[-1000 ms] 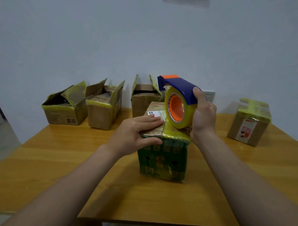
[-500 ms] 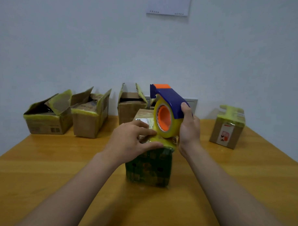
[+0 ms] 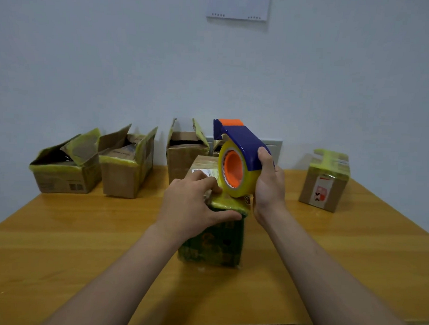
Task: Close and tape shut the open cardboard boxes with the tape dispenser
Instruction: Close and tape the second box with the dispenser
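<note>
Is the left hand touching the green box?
Touching. The head view shows the left hand gripping the green box, fingers on top, thumb over its front edge.

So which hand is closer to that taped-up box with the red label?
Right. The right hand, gripping the tape dispenser, is left of the taped box with bare table between; the left hand is farther left, holding the green box.

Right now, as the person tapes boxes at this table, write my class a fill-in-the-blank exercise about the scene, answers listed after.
The right hand grips the tape dispenser, whose inner core is ____.
The left hand holds the front box, whose printed sides are ____.
The sealed box stands at the table's ____ end.
Answers: orange; green; right.
</note>
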Motion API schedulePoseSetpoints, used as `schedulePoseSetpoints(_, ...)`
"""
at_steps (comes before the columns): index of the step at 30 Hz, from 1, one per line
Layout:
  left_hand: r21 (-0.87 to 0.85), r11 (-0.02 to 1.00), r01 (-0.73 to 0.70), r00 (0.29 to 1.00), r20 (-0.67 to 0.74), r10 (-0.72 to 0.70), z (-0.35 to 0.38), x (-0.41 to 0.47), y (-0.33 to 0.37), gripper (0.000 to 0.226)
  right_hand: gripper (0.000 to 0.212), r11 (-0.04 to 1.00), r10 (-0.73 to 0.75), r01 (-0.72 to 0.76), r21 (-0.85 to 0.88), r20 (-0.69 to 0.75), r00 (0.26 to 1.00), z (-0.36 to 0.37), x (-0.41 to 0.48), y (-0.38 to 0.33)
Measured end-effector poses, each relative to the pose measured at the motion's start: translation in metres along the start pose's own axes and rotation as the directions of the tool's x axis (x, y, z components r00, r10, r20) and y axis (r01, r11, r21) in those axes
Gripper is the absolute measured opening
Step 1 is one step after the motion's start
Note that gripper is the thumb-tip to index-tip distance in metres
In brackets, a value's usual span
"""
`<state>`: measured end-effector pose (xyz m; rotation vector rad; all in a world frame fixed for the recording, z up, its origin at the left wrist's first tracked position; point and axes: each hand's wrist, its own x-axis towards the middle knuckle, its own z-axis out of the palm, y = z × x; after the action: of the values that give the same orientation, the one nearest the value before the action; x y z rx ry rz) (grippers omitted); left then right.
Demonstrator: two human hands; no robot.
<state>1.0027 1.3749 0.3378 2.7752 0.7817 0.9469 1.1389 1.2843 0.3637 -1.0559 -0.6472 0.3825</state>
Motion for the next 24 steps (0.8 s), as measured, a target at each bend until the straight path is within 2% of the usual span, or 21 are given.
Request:
schedulePoseSetpoints(4, 0.153, 0.988, -0.024, 0.999, 0.04, 0.018, 0.004, -0.006, 0.01, 0.094, 0.041, 1.0, 0.005, -0.004, -0.02, 0.028, 1.0, -0.003, 0.0, 0.0)
schedulePoseSetpoints(8, 0.103, 0.994, 0.036, 0.999, -0.037, -0.032, 0.007, -0.005, 0.012, 0.089, 0.04, 1.0, 0.015, -0.014, -0.014, 0.051, 0.999, -0.005, 0.0, 0.001)
schedulePoseSetpoints(12, 0.135, 0.99, 0.046, 0.997, -0.067, -0.037, 0.013, -0.007, 0.022, 0.085, 0.042, 1.0, 0.012, -0.012, 0.002, 0.033, 0.999, -0.008, 0.002, 0.002)
schedulePoseSetpoints(14, 0.162, 0.985, 0.055, 0.996, -0.071, -0.044, 0.016, -0.009, 0.028, 0.085, 0.039, 0.999, 0.013, -0.012, 0.042, -0.01, 1.0, -0.009, 0.001, 0.0)
schedulePoseSetpoints(17, 0.197, 0.975, 0.1, 0.993, -0.075, -0.087, 0.016, -0.008, 0.033, 0.093, 0.035, 0.994, 0.004, 0.012, 0.107, -0.147, 0.989, -0.01, 0.003, -0.006)
schedulePoseSetpoints(19, 0.183, 0.977, 0.105, 0.991, -0.096, -0.088, 0.019, -0.008, 0.034, 0.087, 0.034, 0.992, -0.036, 0.061, 0.108, -0.224, 0.974, -0.012, 0.006, -0.011)
schedulePoseSetpoints(21, 0.174, 0.979, 0.105, 0.99, -0.107, -0.087, 0.022, -0.009, 0.035, 0.079, 0.03, 0.991, -0.072, 0.098, 0.092, -0.257, 0.964, -0.016, 0.009, -0.016)
schedulePoseSetpoints(24, 0.251, 0.963, 0.097, 0.995, -0.028, -0.093, 0.024, -0.01, 0.041, 0.079, 0.028, 0.99, -0.116, 0.134, 0.049, -0.263, 0.958, -0.021, 0.009, -0.02)
